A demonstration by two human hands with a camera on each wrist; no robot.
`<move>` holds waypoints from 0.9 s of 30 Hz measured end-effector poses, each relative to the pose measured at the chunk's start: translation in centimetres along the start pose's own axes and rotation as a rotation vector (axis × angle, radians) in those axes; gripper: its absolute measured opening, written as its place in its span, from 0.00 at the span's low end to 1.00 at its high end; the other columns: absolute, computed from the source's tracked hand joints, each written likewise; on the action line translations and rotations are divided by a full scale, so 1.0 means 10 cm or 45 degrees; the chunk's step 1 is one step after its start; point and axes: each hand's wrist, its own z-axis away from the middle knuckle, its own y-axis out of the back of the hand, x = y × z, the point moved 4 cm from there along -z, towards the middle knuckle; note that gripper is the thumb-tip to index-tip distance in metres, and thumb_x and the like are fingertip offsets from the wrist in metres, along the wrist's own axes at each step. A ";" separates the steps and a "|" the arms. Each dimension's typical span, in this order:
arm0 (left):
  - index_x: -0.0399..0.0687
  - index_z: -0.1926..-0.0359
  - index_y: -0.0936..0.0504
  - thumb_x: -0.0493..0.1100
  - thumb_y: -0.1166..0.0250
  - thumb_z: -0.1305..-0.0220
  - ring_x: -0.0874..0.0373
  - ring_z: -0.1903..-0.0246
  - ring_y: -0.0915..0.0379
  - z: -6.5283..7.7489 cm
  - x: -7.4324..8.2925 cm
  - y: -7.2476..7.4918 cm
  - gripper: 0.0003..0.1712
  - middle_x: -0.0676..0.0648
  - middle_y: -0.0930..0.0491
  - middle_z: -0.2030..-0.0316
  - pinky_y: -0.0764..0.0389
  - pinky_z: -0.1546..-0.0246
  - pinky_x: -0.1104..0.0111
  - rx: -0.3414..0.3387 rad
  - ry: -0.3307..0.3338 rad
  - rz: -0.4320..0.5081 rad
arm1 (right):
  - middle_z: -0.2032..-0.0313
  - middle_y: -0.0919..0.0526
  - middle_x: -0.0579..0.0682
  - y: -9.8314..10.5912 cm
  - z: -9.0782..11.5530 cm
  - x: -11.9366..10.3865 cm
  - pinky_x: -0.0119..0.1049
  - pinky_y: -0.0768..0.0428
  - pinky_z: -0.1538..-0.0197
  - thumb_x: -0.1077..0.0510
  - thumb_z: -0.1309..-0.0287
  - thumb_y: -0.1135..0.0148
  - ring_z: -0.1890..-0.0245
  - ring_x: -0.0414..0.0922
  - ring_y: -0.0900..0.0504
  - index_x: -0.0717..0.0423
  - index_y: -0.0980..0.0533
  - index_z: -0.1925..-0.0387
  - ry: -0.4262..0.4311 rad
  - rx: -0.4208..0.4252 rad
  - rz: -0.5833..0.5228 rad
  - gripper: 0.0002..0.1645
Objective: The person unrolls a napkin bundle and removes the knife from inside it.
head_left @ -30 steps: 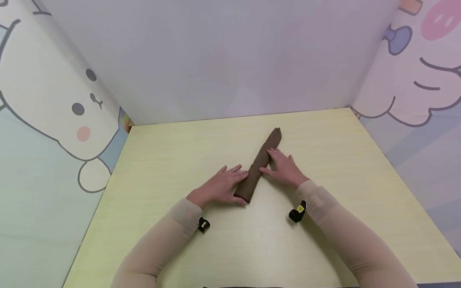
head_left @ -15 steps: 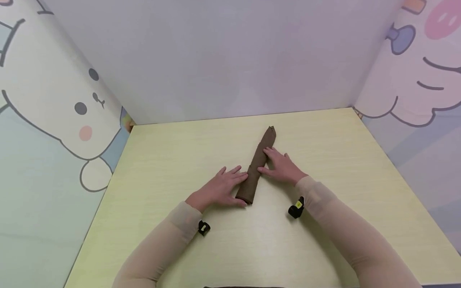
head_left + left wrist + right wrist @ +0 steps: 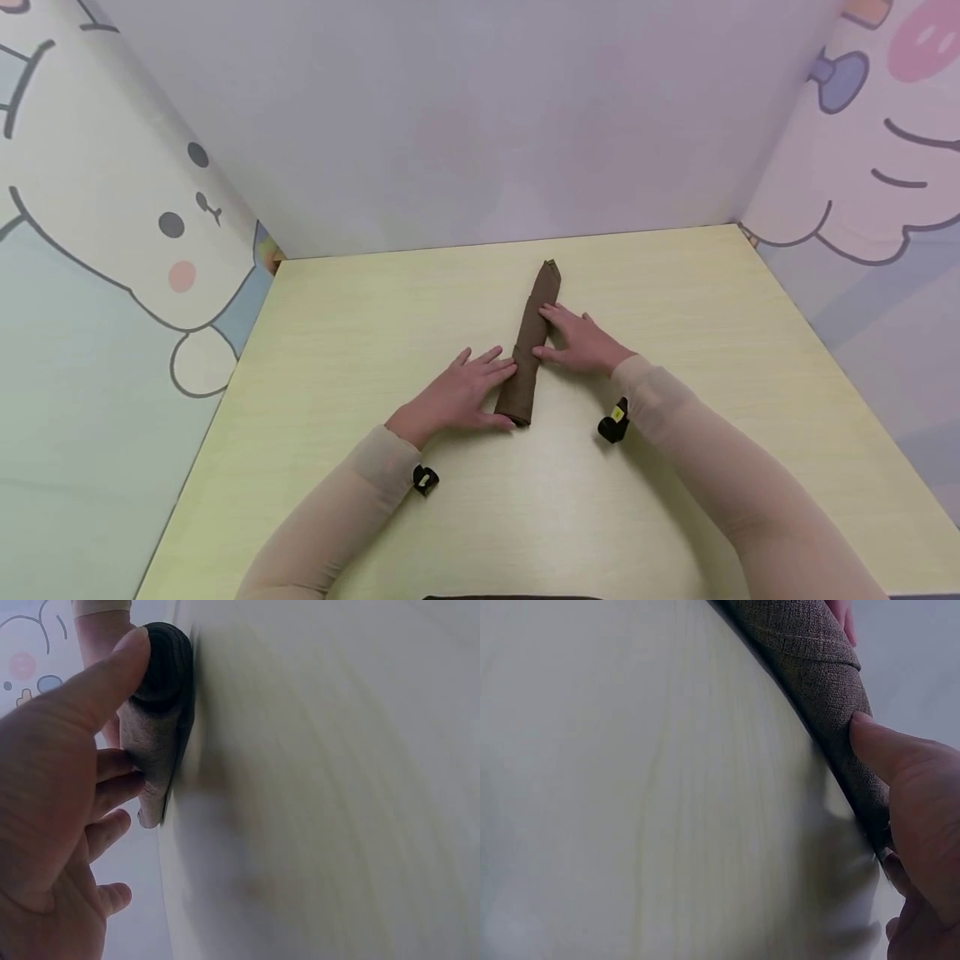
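A brown cloth-like roll [image 3: 528, 333] lies on the table, its far end leaning slightly right in the head view. My left hand [image 3: 456, 393] rests against its left side near the close end, fingers spread and mostly straight. In the left wrist view, that thumb lies by the spiral end of the roll [image 3: 166, 667]. From the other side, my right hand [image 3: 587, 344] touches the roll's middle with thumb and fingertips. The right wrist view shows its thumb pressing the woven surface of the roll [image 3: 817, 667]; most of its other fingers are hidden there.
The pale wood-look table [image 3: 360, 317] meets a plain wall [image 3: 480, 125] at the back. Cartoon-printed panels [image 3: 82, 275] stand at both sides. A small black device [image 3: 615, 422] sits at each wrist. A dark edge shows at the bottom of the head view.
The far end of the roll has swung left, so the roll lies straighter away from me. My right hand has shifted slightly left with it; my left hand has barely moved.
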 end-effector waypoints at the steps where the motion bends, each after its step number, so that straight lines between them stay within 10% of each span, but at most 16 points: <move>1: 0.48 0.29 0.37 0.77 0.42 0.47 0.53 0.28 0.54 0.00 0.00 0.00 0.54 0.51 0.38 0.31 0.46 0.35 0.44 0.002 0.003 0.002 | 0.27 0.49 0.55 0.00 -0.01 0.00 0.62 0.55 0.32 0.32 0.40 0.44 0.26 0.51 0.53 0.56 0.47 0.26 0.007 -0.004 0.006 0.52; 27: 0.44 0.30 0.36 0.71 0.41 0.42 0.52 0.29 0.49 0.04 0.11 -0.02 0.50 0.46 0.37 0.31 0.44 0.34 0.49 0.014 0.037 0.017 | 0.27 0.46 0.53 -0.03 -0.21 0.05 0.61 0.54 0.32 0.31 0.41 0.43 0.26 0.52 0.54 0.57 0.47 0.26 0.207 -0.088 -0.035 0.53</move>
